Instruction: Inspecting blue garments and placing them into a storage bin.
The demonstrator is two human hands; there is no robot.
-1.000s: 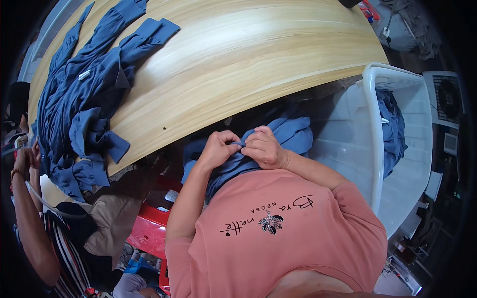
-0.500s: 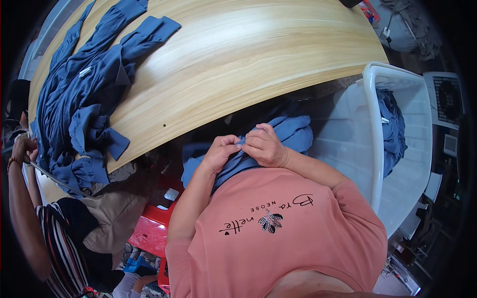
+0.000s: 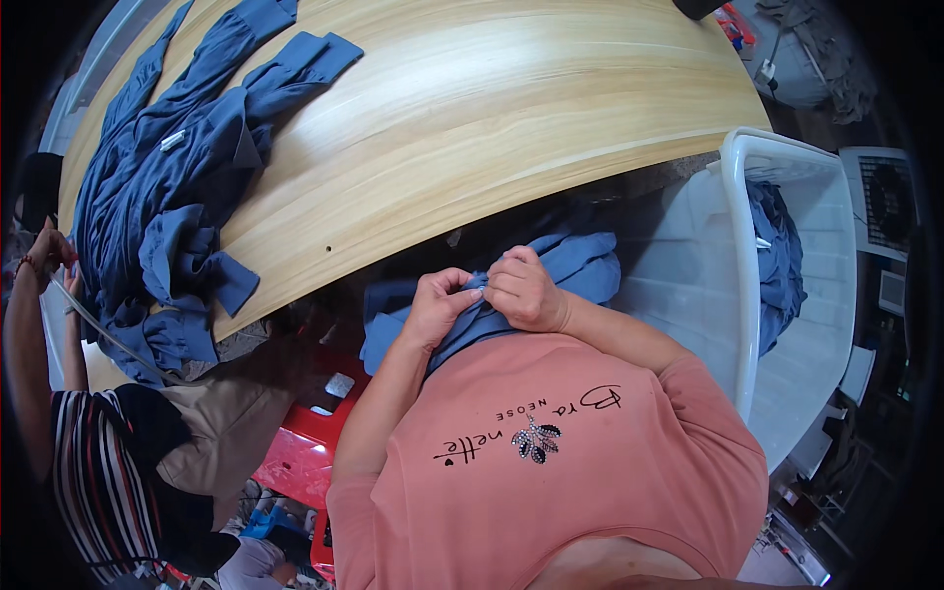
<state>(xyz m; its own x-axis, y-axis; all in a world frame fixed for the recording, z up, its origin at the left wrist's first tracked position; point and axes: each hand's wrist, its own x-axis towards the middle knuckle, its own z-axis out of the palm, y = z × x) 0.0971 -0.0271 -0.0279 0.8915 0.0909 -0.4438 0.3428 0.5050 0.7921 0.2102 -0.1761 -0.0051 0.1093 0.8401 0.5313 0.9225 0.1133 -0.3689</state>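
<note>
A blue garment (image 3: 582, 264) lies bunched across my lap, between my body and the table's edge. My left hand (image 3: 438, 307) pinches its cloth between thumb and fingers. Close beside it, my right hand (image 3: 528, 291) has its fingers curled on the same cloth, the fingertips of both hands almost meeting. What detail lies between the fingertips is too small to make out.
Several blue garments (image 3: 167, 206) lie heaped on the wooden table (image 3: 472, 108), a small white piece (image 3: 172, 141) on them. At right stands a white plastic bin (image 3: 736, 285) holding blue cloth (image 3: 777, 265). A co-worker (image 3: 108, 472) is at left, near a red stool (image 3: 305, 442).
My hands stay at nearly the same spot on the garment, with only slight finger movement. The co-worker's hands at left have shifted a little upward.
</note>
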